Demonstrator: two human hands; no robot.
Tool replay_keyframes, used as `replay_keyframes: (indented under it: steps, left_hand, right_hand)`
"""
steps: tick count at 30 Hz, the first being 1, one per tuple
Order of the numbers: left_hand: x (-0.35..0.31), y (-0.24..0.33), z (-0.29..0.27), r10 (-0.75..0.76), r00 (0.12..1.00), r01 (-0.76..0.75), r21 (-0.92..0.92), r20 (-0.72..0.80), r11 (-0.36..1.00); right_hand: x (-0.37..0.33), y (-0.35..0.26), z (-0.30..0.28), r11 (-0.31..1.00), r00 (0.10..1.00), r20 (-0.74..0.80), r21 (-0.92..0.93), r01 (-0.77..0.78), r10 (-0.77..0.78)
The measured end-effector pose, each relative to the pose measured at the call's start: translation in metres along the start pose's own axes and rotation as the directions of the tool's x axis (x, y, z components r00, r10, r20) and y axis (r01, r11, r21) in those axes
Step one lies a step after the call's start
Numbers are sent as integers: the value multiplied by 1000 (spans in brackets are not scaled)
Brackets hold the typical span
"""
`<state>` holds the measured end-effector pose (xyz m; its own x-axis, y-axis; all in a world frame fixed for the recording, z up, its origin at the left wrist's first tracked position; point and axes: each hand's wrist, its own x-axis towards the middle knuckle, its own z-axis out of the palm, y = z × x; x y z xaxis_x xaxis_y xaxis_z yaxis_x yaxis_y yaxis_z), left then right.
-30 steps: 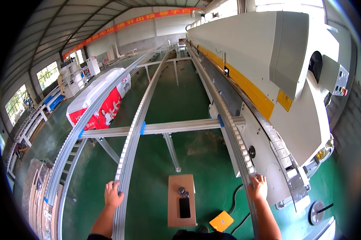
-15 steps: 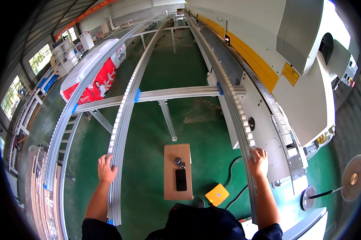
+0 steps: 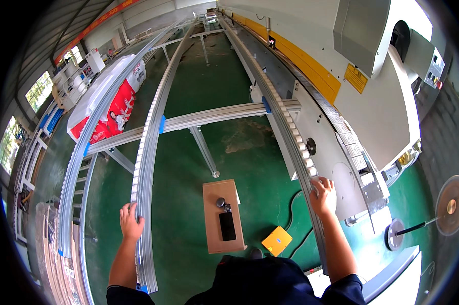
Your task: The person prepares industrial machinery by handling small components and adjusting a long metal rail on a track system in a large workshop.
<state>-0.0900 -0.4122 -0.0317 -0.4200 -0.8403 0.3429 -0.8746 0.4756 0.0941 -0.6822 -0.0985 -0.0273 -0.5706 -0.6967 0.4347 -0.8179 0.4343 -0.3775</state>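
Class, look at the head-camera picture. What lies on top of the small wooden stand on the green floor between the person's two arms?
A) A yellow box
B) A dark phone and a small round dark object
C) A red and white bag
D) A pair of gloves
B: on the wooden stand lie a dark phone and, just above it, a small round dark object; the yellow box sits on the floor beside it.

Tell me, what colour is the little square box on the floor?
Yellow: the square box on the green floor, head view.
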Motion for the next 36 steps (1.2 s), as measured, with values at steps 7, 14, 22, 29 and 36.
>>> replay_keyframes:
  steps: [7,14,22,29,36]
  left_hand:
    - [-1,-1,-2,-12,1000,12,16,-11,1000]
    - [2,-3,2,-14,1000,14,12,-8,1000]
    - [0,-2,1,0,1000,1,26,-20,1000]
    - [-2,3,-3,-29,1000,29,34,5,999]
    - [-1,6,-8,-53,999,54,33,-12,998]
  right_hand:
    - [1,-3,2,1000,1000,-26,0,2,-2]
    - [2,-1,1,999,1000,-9,-34,1,-1]
    - [1,-2,1,999,999,-20,-27,-35,35]
    - [-1,8,7,999,1000,2,18,29,-29]
    - [0,12,10,1000,1000,5,5,13,-13]
